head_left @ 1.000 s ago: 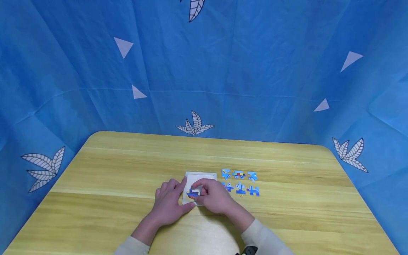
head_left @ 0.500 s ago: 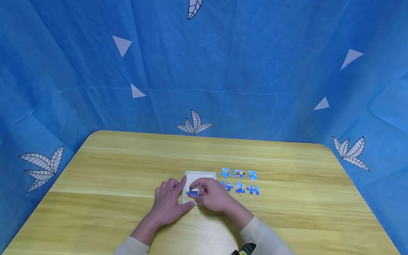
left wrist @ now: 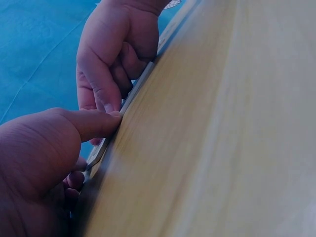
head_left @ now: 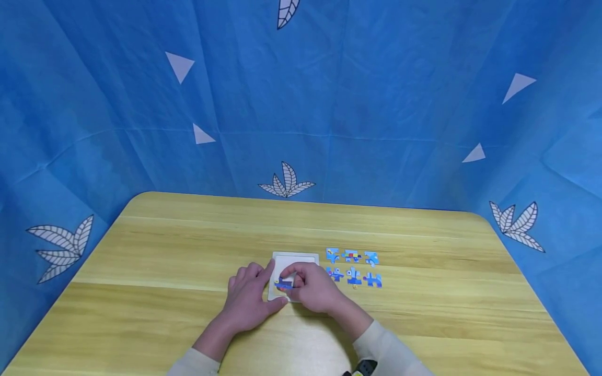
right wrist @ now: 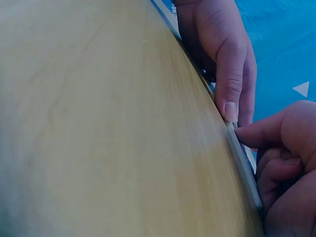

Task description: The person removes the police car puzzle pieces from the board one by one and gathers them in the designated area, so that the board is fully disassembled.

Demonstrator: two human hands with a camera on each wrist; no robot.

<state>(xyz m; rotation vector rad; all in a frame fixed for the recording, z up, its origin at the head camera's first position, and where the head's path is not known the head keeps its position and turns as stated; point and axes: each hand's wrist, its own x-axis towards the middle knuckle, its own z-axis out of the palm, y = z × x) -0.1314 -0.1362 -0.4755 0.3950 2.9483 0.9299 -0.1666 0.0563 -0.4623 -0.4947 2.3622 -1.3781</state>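
Note:
A small white puzzle tray [head_left: 305, 256] lies on the wooden table in front of the person. My left hand [head_left: 248, 303] holds it at the near left corner, index finger along the left side and thumb on the near edge. Inside that corner, my right hand [head_left: 316, 288] pinches a dark blue puzzle piece [head_left: 284, 285] with some red and yellow on it; the fingers partly cover it. In the left wrist view the left thumb [left wrist: 98, 123] presses at the tray's edge [left wrist: 136, 91]. From the right wrist, the right index finger and thumb region [right wrist: 261, 131] shows close beside the left thumb.
Several loose blue puzzle pieces [head_left: 354, 275] lie in two rows on the table, just right of the tray. The wooden table [head_left: 188, 235] reaches back to a blue curtain [head_left: 385, 94] with leaf and triangle prints. A dark watch [head_left: 366, 367] shows at the right sleeve.
Both hands keep nearly the same places on the tray and the piece. The right fingers have shifted very slightly over the piece, and the camera view has moved a little.

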